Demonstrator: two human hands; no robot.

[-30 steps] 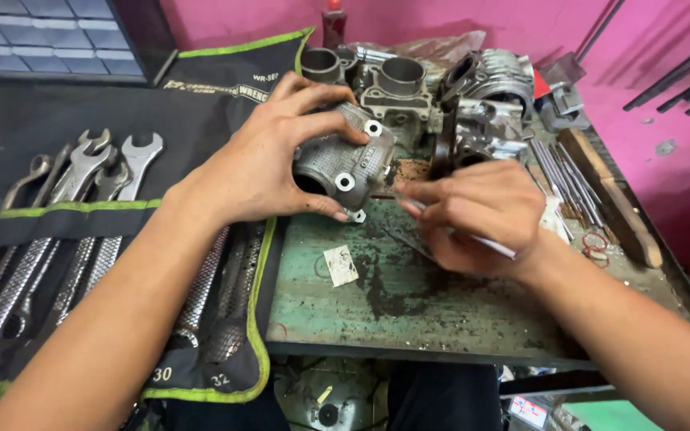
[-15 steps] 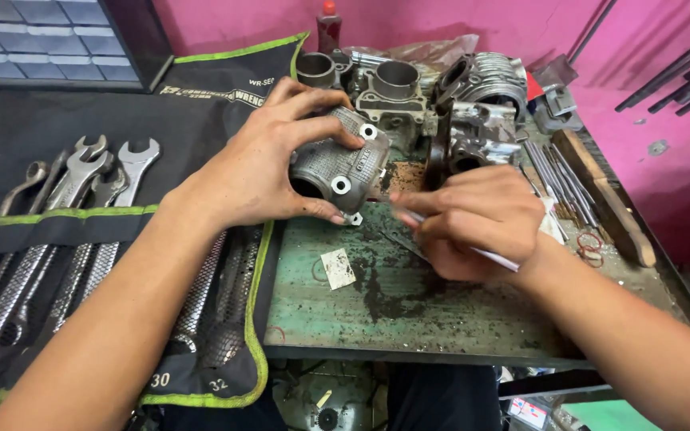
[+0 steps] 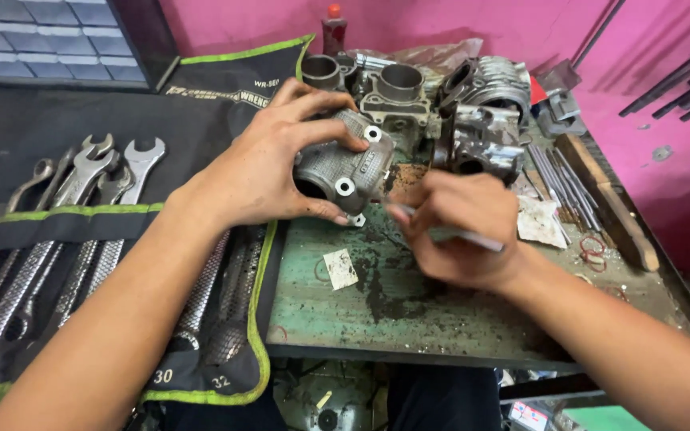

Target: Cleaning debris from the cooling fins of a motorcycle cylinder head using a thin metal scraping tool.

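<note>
My left hand point(image 3: 269, 164) grips a grey cast-metal engine part point(image 3: 343, 166) with round bolt holes, tilted just above the green workbench point(image 3: 409, 307). My right hand point(image 3: 461, 227) is closed around a thin silver metal tool point(image 3: 457, 235), whose tip points at the lower right side of the engine part. The tool's tip is partly hidden by my fingers.
A black tool roll point(image 3: 65, 239) with green trim holds several wrenches at left. Engine cylinders point(image 3: 397, 88) and other engine castings point(image 3: 485, 132) crowd the back of the bench. Metal rods point(image 3: 557, 172), a wooden handle point(image 3: 604, 199), red rings point(image 3: 592, 247) and a paper scrap point(image 3: 339, 268) lie nearby.
My right hand has shifted slightly left and down along the engine part's edge with the tool. My left hand keeps hold of the part, tilting it a little.
</note>
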